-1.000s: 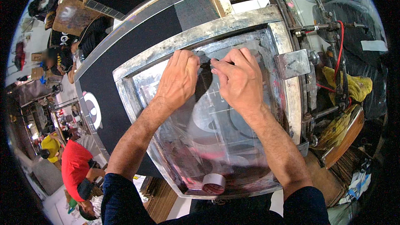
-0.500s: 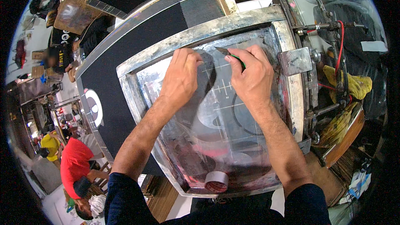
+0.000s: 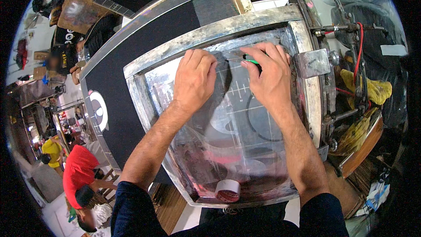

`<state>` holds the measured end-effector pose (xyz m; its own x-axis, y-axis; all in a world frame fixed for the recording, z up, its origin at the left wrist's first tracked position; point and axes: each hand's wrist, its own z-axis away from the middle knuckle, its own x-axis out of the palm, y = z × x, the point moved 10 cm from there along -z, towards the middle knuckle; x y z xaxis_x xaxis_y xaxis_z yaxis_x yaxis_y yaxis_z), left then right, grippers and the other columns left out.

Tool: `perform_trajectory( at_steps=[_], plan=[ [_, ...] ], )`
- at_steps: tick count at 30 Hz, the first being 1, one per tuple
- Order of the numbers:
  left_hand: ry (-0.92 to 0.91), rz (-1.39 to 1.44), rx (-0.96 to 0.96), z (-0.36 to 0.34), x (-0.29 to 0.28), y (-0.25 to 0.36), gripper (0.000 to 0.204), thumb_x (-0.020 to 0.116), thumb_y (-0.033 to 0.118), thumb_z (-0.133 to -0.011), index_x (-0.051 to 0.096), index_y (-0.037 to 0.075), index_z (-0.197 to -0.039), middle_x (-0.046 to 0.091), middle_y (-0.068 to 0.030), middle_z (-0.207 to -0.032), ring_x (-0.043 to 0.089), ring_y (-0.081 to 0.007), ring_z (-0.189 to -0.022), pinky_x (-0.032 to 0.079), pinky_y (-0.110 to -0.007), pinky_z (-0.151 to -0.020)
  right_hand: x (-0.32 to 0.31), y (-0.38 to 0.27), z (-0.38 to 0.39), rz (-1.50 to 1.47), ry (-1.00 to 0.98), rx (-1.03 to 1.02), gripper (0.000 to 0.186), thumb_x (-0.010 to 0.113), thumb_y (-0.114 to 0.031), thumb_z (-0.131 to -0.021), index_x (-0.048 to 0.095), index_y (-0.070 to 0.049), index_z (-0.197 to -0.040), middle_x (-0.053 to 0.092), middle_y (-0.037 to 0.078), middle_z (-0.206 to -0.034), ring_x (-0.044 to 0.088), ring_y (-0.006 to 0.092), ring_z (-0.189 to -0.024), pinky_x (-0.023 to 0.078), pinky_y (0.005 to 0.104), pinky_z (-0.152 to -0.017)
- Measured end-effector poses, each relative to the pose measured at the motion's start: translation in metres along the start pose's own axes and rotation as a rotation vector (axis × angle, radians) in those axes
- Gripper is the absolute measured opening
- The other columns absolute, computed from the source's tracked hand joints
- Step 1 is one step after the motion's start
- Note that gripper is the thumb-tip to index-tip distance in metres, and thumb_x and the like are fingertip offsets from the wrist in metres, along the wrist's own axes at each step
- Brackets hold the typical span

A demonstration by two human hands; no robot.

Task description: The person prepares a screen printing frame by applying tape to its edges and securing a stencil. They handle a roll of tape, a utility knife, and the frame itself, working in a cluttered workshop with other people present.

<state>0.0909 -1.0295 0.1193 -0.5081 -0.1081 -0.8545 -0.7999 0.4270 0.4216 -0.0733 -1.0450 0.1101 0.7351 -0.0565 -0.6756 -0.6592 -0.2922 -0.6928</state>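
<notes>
A printing screen (image 3: 210, 29) with a worn pale frame and grey, see-through mesh lies in front of me. Over its far part, my left hand (image 3: 193, 79) is closed, fingertips pressed together; what they pinch, if anything, is hidden. Just right of it, my right hand (image 3: 272, 74) grips a green-handled knife (image 3: 251, 58) between thumb and fingers, its blade pointing left toward the left hand. White guide lines and a faint round design show on the mesh. At the frame's near edge stands a roll of tape (image 3: 227, 190).
A metal clamp (image 3: 312, 63) holds the frame's right side, beside a rail with rods and a red cable. Yellow rags (image 3: 372, 88) hang there. Black cloth (image 3: 118, 83) with an eye print lies left and beyond. A person in red (image 3: 79, 169) bends at far left.
Both hands have shifted slightly right. The knife has turned flatter, and its blade now appears blurred and less distinct.
</notes>
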Motion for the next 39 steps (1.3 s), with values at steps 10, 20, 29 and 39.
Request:
perform_trajectory(
  at_steps=[10, 20, 29, 39],
  plan=[
    [0.015, -0.069, -0.147, 0.002, 0.006, -0.006, 0.016, 0.069, 0.000, -0.085, 0.059, 0.003, -0.098, 0.059, -0.0129, -0.093, 0.057, -0.0331, -0.088, 0.045, -0.045, -0.078, -0.001, 0.005, 0.000, -0.079, 0.002, -0.009, 0.026, 0.075, -0.007, -0.083, 0.074, -0.011, -0.110, 0.064, 0.008, -0.107, 0.058, 0.0318, -0.102, 0.042, 0.0468, -0.091],
    [0.012, -0.137, -0.281, 0.015, -0.001, -0.015, 0.011, 0.067, 0.002, -0.087, 0.060, 0.003, -0.095, 0.060, -0.0123, -0.093, 0.059, -0.0312, -0.086, 0.046, -0.043, -0.079, -0.001, 0.007, -0.001, -0.107, 0.005, 0.000, 0.028, 0.075, -0.005, -0.083, 0.074, -0.010, -0.110, 0.064, 0.009, -0.106, 0.058, 0.0326, -0.101, 0.042, 0.0487, -0.092],
    [0.123, 0.012, -0.251, 0.019, -0.026, -0.011, 0.017, 0.075, 0.006, -0.088, 0.070, 0.003, -0.104, 0.064, -0.0131, -0.102, 0.062, -0.0313, -0.090, 0.050, -0.042, -0.081, -0.001, 0.004, -0.001, -0.073, 0.039, -0.008, 0.029, 0.076, -0.005, -0.081, 0.074, -0.010, -0.109, 0.064, 0.008, -0.105, 0.058, 0.0320, -0.101, 0.042, 0.0471, -0.091],
    [0.156, -0.061, -0.116, 0.008, -0.012, -0.013, 0.012, 0.073, 0.000, -0.084, 0.065, 0.002, -0.093, 0.066, -0.0128, -0.094, 0.064, -0.0337, -0.089, 0.051, -0.043, -0.078, 0.000, 0.003, 0.000, -0.036, 0.029, -0.015, 0.028, 0.076, -0.007, -0.082, 0.075, -0.012, -0.110, 0.064, 0.008, -0.104, 0.058, 0.0313, -0.100, 0.042, 0.0460, -0.088]
  ],
)
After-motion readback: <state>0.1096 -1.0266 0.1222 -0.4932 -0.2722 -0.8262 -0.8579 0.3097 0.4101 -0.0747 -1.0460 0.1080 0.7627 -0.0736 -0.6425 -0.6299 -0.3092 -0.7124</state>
